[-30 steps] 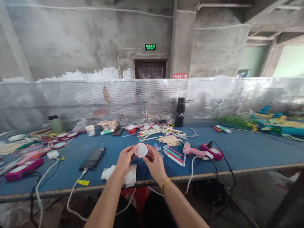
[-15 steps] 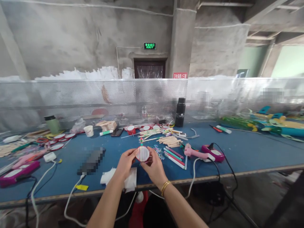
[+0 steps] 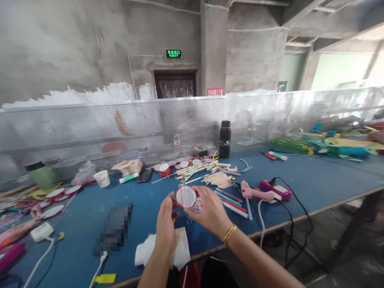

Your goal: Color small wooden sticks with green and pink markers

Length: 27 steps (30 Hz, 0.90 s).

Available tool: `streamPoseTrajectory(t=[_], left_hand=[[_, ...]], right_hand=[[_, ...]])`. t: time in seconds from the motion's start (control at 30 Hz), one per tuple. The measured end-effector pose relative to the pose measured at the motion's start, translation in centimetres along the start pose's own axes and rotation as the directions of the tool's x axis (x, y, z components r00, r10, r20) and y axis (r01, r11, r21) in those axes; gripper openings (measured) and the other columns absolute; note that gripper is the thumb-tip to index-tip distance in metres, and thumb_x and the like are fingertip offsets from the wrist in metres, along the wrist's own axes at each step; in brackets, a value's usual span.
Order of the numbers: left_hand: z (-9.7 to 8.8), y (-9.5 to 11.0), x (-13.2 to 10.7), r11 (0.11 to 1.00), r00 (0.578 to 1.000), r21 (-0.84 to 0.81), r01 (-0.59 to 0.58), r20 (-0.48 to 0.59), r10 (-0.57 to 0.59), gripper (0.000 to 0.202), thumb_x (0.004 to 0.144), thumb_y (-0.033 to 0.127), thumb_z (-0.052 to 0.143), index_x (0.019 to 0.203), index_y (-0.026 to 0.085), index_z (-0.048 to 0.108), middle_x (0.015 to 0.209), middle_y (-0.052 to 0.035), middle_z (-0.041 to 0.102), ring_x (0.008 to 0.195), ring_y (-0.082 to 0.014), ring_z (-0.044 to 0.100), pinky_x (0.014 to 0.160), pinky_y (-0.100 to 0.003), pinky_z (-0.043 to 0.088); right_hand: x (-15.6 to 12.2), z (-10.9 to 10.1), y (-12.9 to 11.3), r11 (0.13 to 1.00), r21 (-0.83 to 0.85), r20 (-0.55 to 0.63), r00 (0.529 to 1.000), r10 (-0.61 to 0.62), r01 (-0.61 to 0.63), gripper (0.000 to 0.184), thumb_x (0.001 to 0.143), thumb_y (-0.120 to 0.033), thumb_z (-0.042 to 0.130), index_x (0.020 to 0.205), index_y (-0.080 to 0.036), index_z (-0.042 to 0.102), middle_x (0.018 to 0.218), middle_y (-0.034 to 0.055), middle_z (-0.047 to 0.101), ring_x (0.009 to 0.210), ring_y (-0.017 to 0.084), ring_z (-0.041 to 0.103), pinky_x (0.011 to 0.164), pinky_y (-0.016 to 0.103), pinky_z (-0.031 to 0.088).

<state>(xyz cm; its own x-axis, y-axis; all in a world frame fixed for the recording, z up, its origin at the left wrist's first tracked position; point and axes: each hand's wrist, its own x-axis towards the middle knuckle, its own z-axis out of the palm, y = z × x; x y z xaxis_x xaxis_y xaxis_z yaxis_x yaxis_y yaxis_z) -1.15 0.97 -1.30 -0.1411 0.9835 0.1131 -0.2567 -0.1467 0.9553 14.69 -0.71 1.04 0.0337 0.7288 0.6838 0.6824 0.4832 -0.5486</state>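
Observation:
Both of my hands hold a small round red-rimmed disc with a white striped face, just above the blue table. My left hand pinches its left rim with thumb and fingers. My right hand, with a gold bracelet at the wrist, grips its right side and lower edge. A tangle of coloured rubber bands shows beneath the disc against my right fingers.
A white cloth lies under my left wrist. A pink glue gun with a black cord, coloured sticks, wooden sticks and a black flask lie right and behind. A perforated metal screen backs the table.
The camera has swung to the right and tilted. My hands have kept hold of the disc and turned it slightly; my left fingers have shifted on its rim.

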Motion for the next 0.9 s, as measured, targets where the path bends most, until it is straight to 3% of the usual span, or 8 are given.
streamPoseTrajectory(t=[0.13, 0.27, 0.37, 0.6, 0.9], left_hand=[[-0.1, 0.1, -0.4, 0.996, 0.997, 0.066, -0.053, -0.043, 0.056, 0.076, 0.079, 0.081, 0.06, 0.128, 0.022, 0.066, 0.13, -0.0116, 0.066, 0.116, -0.0248, 0.061, 0.084, -0.03, 0.052], [-0.1, 0.4, -1.0, 0.971, 0.989, 0.187, -0.146, 0.024, 0.144, 0.068, 0.083, 0.077, 0.06, 0.124, 0.023, 0.067, 0.135, -0.0127, 0.063, 0.124, -0.0279, 0.058, 0.095, -0.035, 0.051], [-0.2, 0.2, -1.1, 0.953, 0.98, 0.228, -0.2, 0.061, 0.191, 0.06, 0.086, 0.072, 0.06, 0.12, 0.024, 0.069, 0.134, -0.0125, 0.063, 0.122, -0.0289, 0.06, 0.1, -0.039, 0.05], [-0.8, -1.4, -0.7, 0.958, 0.979, 0.2, -0.206, 0.041, 0.202, 0.052, 0.087, 0.066, 0.064, 0.122, 0.028, 0.072, 0.133, -0.0126, 0.064, 0.121, -0.0308, 0.061, 0.098, -0.041, 0.052], [-0.3, -1.2, -1.4, 0.947, 0.973, 0.22, -0.232, 0.048, 0.228, 0.041, 0.086, 0.06, 0.066, 0.116, 0.033, 0.075, 0.128, -0.012, 0.066, 0.112, -0.0308, 0.065, 0.091, -0.041, 0.054]], right_hand=[[6.5, 1.1, 0.9, 0.986, -0.118, 0.068, 0.992, -0.109, 0.116, 0.057, 0.075, -0.042, 0.082, 0.126, -0.024, 0.064, 0.122, 0.0099, 0.069, 0.119, 0.031, 0.06, 0.109, 0.049, 0.041], [13.4, 5.6, 3.2, 0.978, -0.195, 0.191, 0.981, -0.035, 0.073, 0.061, 0.076, -0.047, 0.082, 0.127, -0.021, 0.065, 0.129, 0.0107, 0.068, 0.125, 0.029, 0.058, 0.11, 0.044, 0.04], [16.6, 9.4, 5.0, 0.952, -0.304, 0.221, 0.975, 0.033, 0.036, 0.06, 0.078, -0.051, 0.078, 0.128, -0.021, 0.066, 0.129, 0.0114, 0.068, 0.125, 0.031, 0.058, 0.108, 0.043, 0.04], [21.0, 14.6, 7.2, 0.918, -0.391, 0.295, 0.954, 0.058, 0.066, 0.058, 0.079, -0.059, 0.075, 0.125, -0.023, 0.068, 0.128, 0.0109, 0.068, 0.123, 0.029, 0.059, 0.103, 0.039, 0.04], [22.6, 17.7, 8.9, 0.907, -0.407, 0.377, 0.924, 0.061, 0.106, 0.061, 0.08, -0.067, 0.071, 0.12, -0.021, 0.07, 0.127, 0.0147, 0.068, 0.122, 0.033, 0.06, 0.101, 0.042, 0.042]])
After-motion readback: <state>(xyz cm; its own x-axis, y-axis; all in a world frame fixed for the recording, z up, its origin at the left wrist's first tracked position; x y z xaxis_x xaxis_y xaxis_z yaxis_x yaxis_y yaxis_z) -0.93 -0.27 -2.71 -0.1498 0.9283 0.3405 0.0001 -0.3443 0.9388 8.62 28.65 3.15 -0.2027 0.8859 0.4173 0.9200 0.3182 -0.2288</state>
